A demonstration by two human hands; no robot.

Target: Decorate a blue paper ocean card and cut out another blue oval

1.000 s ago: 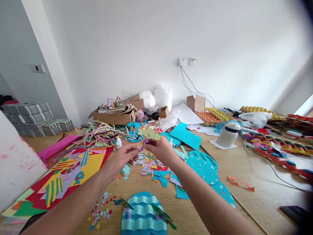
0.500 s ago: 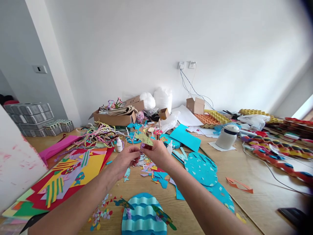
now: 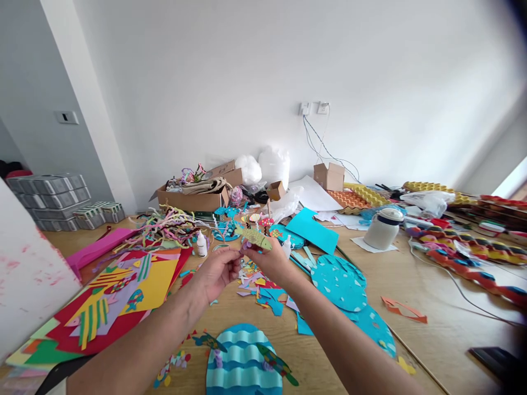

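A green patterned paper fish (image 3: 254,237) is pinched in my right hand (image 3: 269,260), held above the middle of the table. Close against it, my left hand (image 3: 220,269) is closed, its fingertips meeting the purple curl (image 3: 246,246) at the fish's underside. Whether the left fingers grip that curl or only touch it, I cannot tell. Below my arms lies a blue wave-layered paper disc (image 3: 242,359), bearing a dark fish (image 3: 209,341) on the left and a green spotted fish (image 3: 275,362) on the right, each on a purple paper curl.
Coloured sheets with paper fish (image 3: 156,280) lie at left. Glue bottles (image 3: 201,244) (image 3: 287,247) stand beyond my hands. Blue discs (image 3: 340,285) lie right of my right arm, near a lidded jug (image 3: 383,229). A cardboard box (image 3: 191,200) stands at the back.
The green fish has turned and shifted slightly right and down in my right hand. My left hand has moved a little right, still beside it.
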